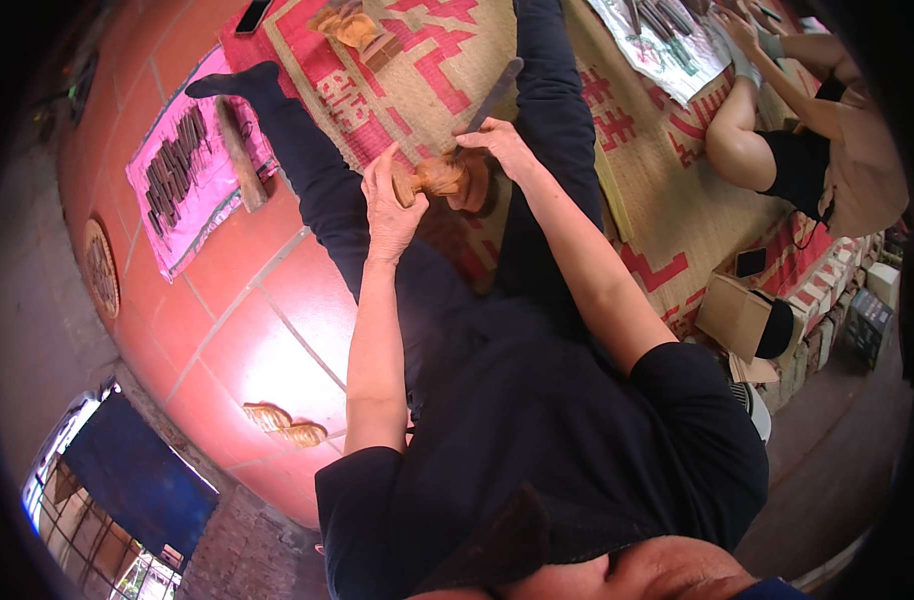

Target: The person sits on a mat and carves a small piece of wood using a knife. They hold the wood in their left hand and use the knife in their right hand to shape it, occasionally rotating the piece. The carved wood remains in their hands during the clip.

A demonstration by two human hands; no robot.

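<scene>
Between my legs is a carved wooden piece (441, 178), orange-brown, with a rounded middle and a wider dark-edged end on the right. My left hand (390, 208) grips its left end, thumb and fingers wrapped about it. In my right hand (499, 143) is a long flat dark tool (499, 92), pointing away and up to the right. Its exact kind is hard to make out. The right hand sits just above the carving's wide end; whether the tool touches the wood is hidden.
Several dark carving tools (177, 165) lie on a pink cloth (192, 245) at left, with a wooden mallet (241, 160) beside them. Another carving (349, 28) stands on the woven mat (427, 60). A co-worker's leg (734, 140) is at right, near a cardboard box (729, 312).
</scene>
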